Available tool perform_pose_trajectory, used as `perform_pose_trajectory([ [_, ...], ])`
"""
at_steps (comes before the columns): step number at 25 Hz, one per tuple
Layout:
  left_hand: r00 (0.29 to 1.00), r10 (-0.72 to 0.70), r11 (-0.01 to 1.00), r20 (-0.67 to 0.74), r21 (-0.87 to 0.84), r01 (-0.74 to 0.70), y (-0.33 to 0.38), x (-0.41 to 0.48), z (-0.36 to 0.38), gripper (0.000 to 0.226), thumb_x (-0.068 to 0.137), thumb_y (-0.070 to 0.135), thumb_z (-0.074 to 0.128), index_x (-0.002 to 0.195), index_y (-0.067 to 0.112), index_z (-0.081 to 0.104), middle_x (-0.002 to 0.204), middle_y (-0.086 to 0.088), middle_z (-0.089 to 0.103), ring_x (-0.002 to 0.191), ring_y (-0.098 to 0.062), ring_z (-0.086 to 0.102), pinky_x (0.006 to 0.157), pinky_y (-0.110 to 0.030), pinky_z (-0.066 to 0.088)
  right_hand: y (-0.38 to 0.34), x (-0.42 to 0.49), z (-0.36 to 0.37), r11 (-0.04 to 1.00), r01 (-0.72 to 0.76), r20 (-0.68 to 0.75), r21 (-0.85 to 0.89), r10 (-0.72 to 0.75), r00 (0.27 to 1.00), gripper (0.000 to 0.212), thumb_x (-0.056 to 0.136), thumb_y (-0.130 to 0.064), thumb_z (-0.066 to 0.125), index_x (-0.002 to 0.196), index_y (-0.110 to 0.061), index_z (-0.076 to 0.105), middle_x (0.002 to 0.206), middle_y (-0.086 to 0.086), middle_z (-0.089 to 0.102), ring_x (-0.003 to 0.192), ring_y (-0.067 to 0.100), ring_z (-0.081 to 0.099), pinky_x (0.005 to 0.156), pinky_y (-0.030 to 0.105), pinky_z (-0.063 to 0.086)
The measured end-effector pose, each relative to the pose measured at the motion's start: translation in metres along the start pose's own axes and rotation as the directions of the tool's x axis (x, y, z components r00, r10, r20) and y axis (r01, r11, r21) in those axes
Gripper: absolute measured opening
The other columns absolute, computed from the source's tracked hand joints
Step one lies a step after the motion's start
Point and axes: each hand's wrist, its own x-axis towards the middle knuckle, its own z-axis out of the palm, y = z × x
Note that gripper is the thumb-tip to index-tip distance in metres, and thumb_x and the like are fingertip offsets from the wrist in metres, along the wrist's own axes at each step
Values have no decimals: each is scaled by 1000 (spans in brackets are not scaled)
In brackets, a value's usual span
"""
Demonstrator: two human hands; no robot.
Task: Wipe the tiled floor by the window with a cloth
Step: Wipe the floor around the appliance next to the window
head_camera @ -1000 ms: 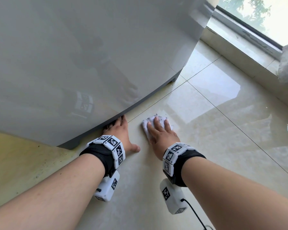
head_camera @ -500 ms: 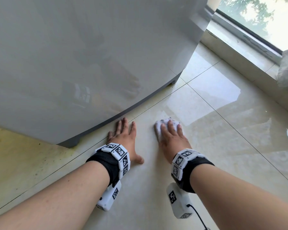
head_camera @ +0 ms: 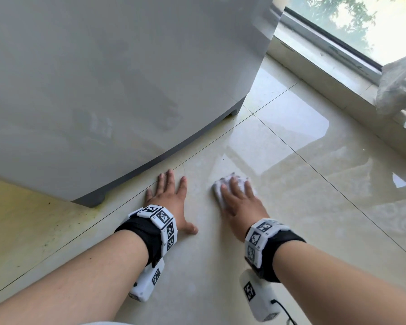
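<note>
A small white cloth lies flat on the glossy beige tiled floor. My right hand presses down on it with straight fingers, and the cloth shows around the fingertips. My left hand rests flat on the tile to the left, fingers spread, just in front of the grey appliance's base. Both wrists wear black bands with white marker blocks.
A large grey appliance on short feet fills the upper left, its lower edge close to my left fingertips. The window and its low tiled sill run along the right. A white plastic bag sits on the sill.
Both hands have drawn back toward me, away from the appliance's edge. The right hand has slid the cloth with it across the tile.
</note>
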Motion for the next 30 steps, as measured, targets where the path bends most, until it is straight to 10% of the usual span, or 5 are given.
perform_pose_trajectory([
  [7, 996, 85, 996, 23, 34, -86, 56, 32, -12, 140, 61, 74, 73, 151, 26, -23, 154, -8, -38, 145, -27, -28, 119, -53, 5, 31, -7, 6, 990, 136, 16, -30, -135, 991, 57, 101, -32, 33, 153, -43, 11, 161, -15, -12, 148, 19, -17, 119, 37, 2],
  [21, 999, 53, 993, -4, 107, -53, 107, 40, -51, 147, 56, 72, 77, 149, 27, -28, 155, -5, -38, 146, -25, -27, 119, -54, 10, 181, -12, -67, 933, -292, -40, 209, 306, 951, 52, 102, -46, 31, 152, -42, 17, 162, -11, -5, 149, 23, -10, 120, 39, 9],
  [30, 994, -104, 990, -20, 96, 105, 111, 17, -88, 144, 58, 70, 77, 149, 28, -27, 154, -3, -39, 145, -23, -28, 118, -53, 9, 149, 8, -100, 994, 31, -11, 107, -30, 999, 49, 103, -44, 27, 151, -46, 16, 162, -11, -6, 149, 26, -10, 120, 41, 11],
])
